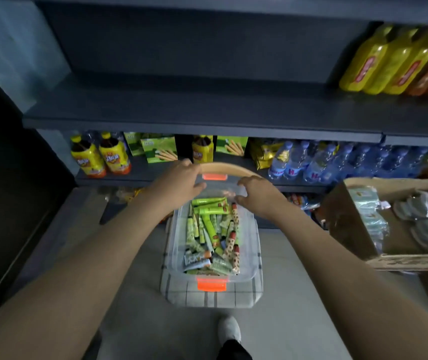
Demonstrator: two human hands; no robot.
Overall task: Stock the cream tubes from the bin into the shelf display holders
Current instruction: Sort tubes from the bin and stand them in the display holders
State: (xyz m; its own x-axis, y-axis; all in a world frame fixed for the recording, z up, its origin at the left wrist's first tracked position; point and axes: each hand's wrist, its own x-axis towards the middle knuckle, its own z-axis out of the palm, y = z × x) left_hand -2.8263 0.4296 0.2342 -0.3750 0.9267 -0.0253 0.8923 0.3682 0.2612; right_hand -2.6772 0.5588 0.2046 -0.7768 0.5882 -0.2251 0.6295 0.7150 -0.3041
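From the head camera I am seeing the cream tubes (209, 229) lying heaped in the clear bin (254, 240) on a checked cloth (223, 298), most long axes running away from me, while the right hand (255, 196) is curling over the bin's far rim and the left hand (179, 180) is lying across it, grip unclear.

The left forearm (90, 255) and right forearm (337, 242) are bare along their whole visible length, down to the left hand (181, 181) and right hand (257, 196). One foot wears a pale grey-white shoe (229, 329) with a rounded toe; just behind the shoe, a dark trouser leg (233, 350) covers the ankle.
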